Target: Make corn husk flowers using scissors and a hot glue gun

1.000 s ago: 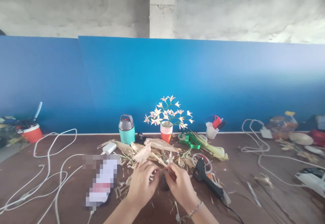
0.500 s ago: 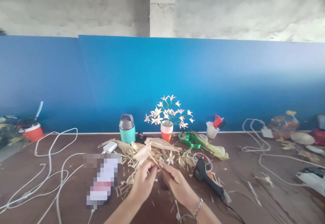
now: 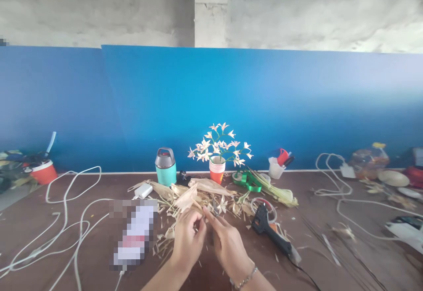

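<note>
My left hand [image 3: 189, 240] is closed in a pinch, its fingertips at a piece of dried corn husk [image 3: 185, 199] that fans out above the knuckles. Beside it, my right hand [image 3: 230, 243] has its index finger stretched towards the left fingertips and its other fingers curled in. A small grey thing [image 3: 216, 208] shows just past the right fingers; whether that hand holds it is unclear. Loose husk scraps [image 3: 165, 242] lie around both hands. Behind them, pale husk-like flowers [image 3: 220, 145] on green stems stand in stacked paper cups [image 3: 217, 172].
A black glue gun [image 3: 269, 231] lies right of my hands. Green ribbon [image 3: 247, 182] and a bundle of pale stalks [image 3: 277, 192] lie behind it. To the left are a teal jar [image 3: 166, 172], a white charger [image 3: 143, 191], a blurred-out phone [image 3: 135, 233] and white cables [image 3: 77, 238].
My right hand has turned and shifted slightly, its index finger now straighter and raised towards the left fingertips. The left hand stays nearly in place with the husk.
</note>
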`<state>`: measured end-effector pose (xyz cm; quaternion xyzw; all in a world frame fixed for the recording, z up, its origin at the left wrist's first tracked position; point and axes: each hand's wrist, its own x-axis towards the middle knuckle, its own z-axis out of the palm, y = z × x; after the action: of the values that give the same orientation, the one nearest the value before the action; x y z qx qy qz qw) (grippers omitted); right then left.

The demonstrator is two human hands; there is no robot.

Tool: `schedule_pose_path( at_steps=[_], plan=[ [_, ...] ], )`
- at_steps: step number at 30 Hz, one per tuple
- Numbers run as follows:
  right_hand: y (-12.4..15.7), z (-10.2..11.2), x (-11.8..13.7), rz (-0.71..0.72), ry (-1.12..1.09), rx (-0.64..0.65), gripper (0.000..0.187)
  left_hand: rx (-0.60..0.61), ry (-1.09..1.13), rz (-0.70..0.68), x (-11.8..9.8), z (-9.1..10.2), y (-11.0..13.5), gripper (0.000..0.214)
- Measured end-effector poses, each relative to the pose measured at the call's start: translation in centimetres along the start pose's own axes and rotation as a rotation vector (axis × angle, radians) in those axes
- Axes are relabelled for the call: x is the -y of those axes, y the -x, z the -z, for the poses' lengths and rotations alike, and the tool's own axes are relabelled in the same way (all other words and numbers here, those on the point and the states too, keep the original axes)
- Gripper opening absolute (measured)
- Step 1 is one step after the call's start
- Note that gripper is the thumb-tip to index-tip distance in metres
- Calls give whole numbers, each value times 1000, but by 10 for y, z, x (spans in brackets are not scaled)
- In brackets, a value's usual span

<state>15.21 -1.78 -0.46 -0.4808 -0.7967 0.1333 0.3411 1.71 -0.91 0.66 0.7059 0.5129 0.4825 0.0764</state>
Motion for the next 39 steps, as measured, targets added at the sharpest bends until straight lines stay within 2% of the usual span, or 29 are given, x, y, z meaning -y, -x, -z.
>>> schedule_pose_path(
  at_steps=[6, 10, 14, 18, 21, 27, 33, 39],
  plan=[
    [-5, 5, -1, -98, 276, 58, 66, 0, -50, 15, 2, -1, 0, 24],
    [-9, 20, -24, -230, 350, -81, 62, 13, -43, 29, 8, 4, -3, 24],
    [-9, 29, -39, -132, 257, -178, 43, 39, -88, 5, 16, 10, -6, 20],
    [-8, 28, -34, -159, 227, -61, 28, 61, -145, -21, 24, 14, -10, 18],
    [-8, 29, -26, -185, 226, 41, 27, 42, -178, -26, 29, 17, -14, 18],
    [-7, 31, -17, -250, 331, 125, 25, 4, -214, -16, 38, 22, -20, 16],
    [-8, 34, -15, -319, 405, 165, 26, 150, -225, -47, 40, 20, -18, 14],
    [-6, 32, -17, -384, 453, 201, 24, 260, -202, -155, 35, 19, -11, 22]
  ],
)
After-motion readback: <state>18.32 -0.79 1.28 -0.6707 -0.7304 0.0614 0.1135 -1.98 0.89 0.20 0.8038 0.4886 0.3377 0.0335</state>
